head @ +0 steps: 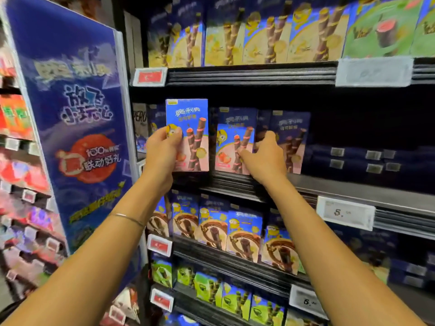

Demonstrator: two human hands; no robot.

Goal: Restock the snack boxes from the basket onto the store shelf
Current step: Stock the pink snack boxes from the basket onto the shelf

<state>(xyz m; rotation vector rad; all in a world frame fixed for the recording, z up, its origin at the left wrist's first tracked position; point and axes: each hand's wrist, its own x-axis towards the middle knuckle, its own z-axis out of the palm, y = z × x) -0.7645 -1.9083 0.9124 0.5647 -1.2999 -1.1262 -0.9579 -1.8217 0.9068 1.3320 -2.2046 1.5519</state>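
Note:
My left hand (162, 151) grips a blue and pink snack box (191, 128) upright by its left edge, in front of the middle shelf (353, 191). My right hand (266, 156) grips the right edge of a second pink snack box (231, 142) that stands on that shelf, thumb on its front and fingers behind it. Another upright box (295, 140) stands just right of my right hand. No basket is in view.
Dark flat boxes (367, 161) lie stacked on the right of the middle shelf. Yellow boxes (247, 34) fill the shelf above, brown ones (242, 234) and green ones (211, 290) the shelves below. A blue promotional panel (77, 118) juts out at the left.

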